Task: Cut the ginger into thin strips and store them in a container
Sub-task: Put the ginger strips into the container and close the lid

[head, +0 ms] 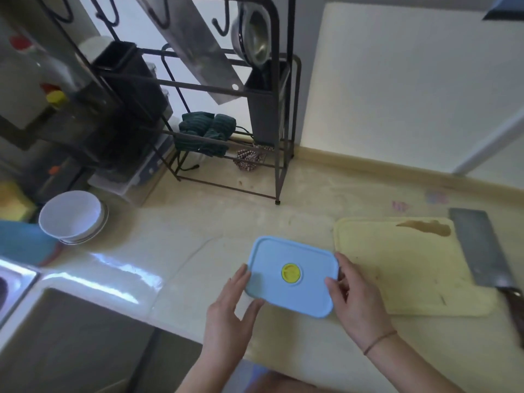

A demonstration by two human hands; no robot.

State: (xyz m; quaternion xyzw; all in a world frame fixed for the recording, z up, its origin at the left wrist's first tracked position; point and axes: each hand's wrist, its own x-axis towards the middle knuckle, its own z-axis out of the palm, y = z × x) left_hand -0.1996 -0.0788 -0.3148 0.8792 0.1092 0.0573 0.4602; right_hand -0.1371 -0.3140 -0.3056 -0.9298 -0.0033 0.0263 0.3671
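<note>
Lidded container (292, 276) between both hands, long axis left-right.
Left hand (226, 313) gripping left edge; right hand (354, 296) clasping right edge; equally near.

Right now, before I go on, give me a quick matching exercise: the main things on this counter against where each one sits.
Things:
1. blue rectangular container with yellow valve lid
2. steel cleaver
3. white bowl
4. pale yellow cutting board

Places:
A. far left, by the sink
B. right edge of the board
C. between left hand and right hand
D. right of the container

Pairs: 1-C, 2-B, 3-A, 4-D
</note>
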